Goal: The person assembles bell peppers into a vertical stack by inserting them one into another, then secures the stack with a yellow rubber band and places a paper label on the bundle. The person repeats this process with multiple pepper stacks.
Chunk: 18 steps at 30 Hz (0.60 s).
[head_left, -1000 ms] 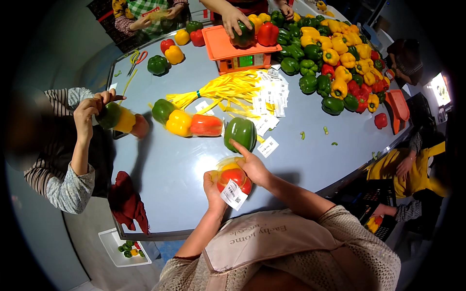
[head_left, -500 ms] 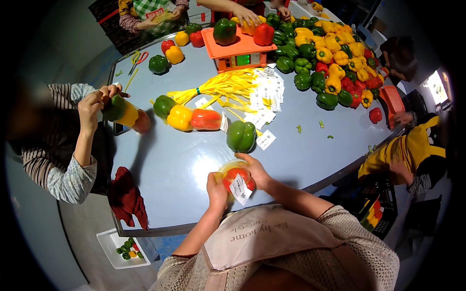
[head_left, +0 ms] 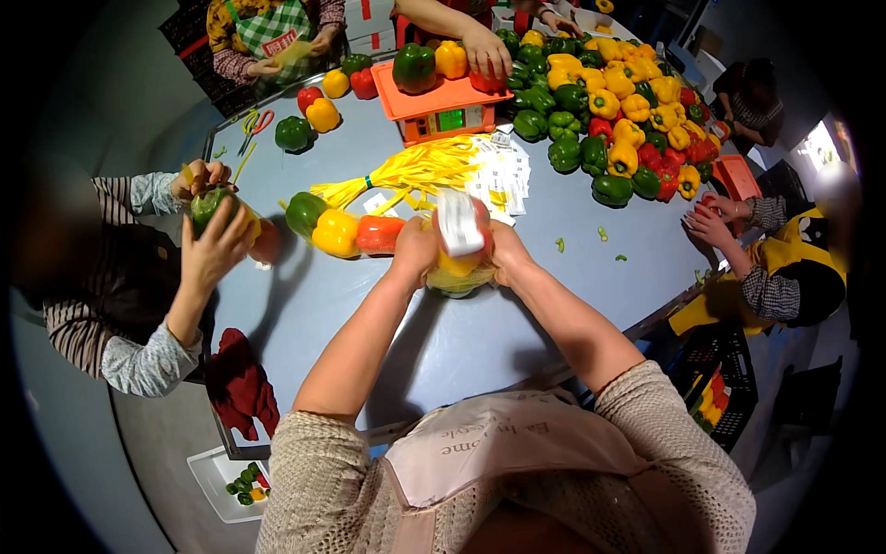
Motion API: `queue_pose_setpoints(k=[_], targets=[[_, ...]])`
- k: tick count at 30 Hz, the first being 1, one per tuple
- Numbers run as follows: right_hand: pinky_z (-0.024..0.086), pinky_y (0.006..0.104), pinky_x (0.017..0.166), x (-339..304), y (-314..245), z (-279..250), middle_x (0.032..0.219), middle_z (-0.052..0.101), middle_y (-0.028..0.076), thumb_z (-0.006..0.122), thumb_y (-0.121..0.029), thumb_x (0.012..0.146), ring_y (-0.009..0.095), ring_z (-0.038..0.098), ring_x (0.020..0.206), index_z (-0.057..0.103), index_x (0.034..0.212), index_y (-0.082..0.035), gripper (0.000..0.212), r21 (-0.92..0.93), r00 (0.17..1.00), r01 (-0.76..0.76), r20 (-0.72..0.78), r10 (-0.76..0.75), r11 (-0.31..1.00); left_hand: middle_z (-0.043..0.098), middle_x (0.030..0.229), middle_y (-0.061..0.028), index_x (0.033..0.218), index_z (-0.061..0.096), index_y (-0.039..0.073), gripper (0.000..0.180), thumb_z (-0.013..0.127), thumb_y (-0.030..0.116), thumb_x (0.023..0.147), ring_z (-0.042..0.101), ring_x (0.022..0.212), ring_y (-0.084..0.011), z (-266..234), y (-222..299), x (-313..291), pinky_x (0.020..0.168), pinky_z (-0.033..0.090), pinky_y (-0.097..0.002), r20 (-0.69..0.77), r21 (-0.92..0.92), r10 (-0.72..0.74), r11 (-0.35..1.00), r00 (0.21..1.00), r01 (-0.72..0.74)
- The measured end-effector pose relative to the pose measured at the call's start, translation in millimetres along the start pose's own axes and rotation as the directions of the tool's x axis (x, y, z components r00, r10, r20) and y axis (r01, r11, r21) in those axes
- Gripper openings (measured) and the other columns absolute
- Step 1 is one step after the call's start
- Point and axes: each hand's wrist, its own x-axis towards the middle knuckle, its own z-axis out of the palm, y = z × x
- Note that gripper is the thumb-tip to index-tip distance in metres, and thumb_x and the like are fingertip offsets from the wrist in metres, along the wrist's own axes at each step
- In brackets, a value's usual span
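Note:
Over the middle of the table, my left hand (head_left: pixel 416 250) and my right hand (head_left: pixel 504 251) grip a yellow net bag of bell peppers (head_left: pixel 460 270) from both sides. A red pepper (head_left: pixel 481 218) is at its top, behind a motion-blurred white label (head_left: pixel 458 223). Yellow shows below the red, and a bit of green at the bottom. Just left of my left hand lies a filled net bag (head_left: pixel 335 233) with a green, a yellow and a red pepper in a row. Beyond my hands is a bundle of yellow net bags (head_left: pixel 406 173) with white labels (head_left: pixel 500 169).
An orange scale (head_left: pixel 436 109) carries peppers under a co-worker's hand (head_left: pixel 486 51). Loose peppers (head_left: pixel 616 111) heap at the far right. At left, another person's hands (head_left: pixel 214 226) hold a netted bag. Scissors (head_left: pixel 251 131) and a dark red cloth (head_left: pixel 242 383) lie along the left edge.
My hands have moved forward from the table's front edge with the net and red pepper. The green pepper that stood alone there is now beneath them. The right-hand co-worker now handles a red pepper.

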Motion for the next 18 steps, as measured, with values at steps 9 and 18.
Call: queue_pose_setpoints(k=[9, 18], targets=[[0.054, 0.0361, 0.081, -8, 10, -2, 0.112, 0.065, 0.015, 0.047, -0.017, 0.098, 0.023, 0.065, 0.094, 0.056, 0.120, 0.003, 0.031, 0.149, 0.999, 0.000, -0.044, 0.006, 0.989, 0.063, 0.099, -0.0168, 0.103, 0.058, -0.006, 0.024, 0.055, 0.016, 0.094, 0.059, 0.090, -0.0197, 0, -23, 9, 0.077, 0.049, -0.0350, -0.055, 0.000, 0.041, 0.999, 0.998, -0.041], [0.048, 0.0358, 0.091, 30, 64, -23, 0.115, 0.063, 0.014, 0.045, -0.022, 0.098, 0.023, 0.059, 0.103, 0.057, 0.118, 0.001, 0.033, -0.067, 0.993, 0.092, -0.063, -0.096, 0.994, 0.065, 0.100, -0.0137, 0.114, 0.058, -0.006, 0.025, 0.049, 0.010, 0.097, 0.061, 0.086, -0.0168, 1, -51, 11, 0.073, 0.050, -0.0309, -0.099, -0.302, 0.007, 0.952, 0.995, -0.037]])
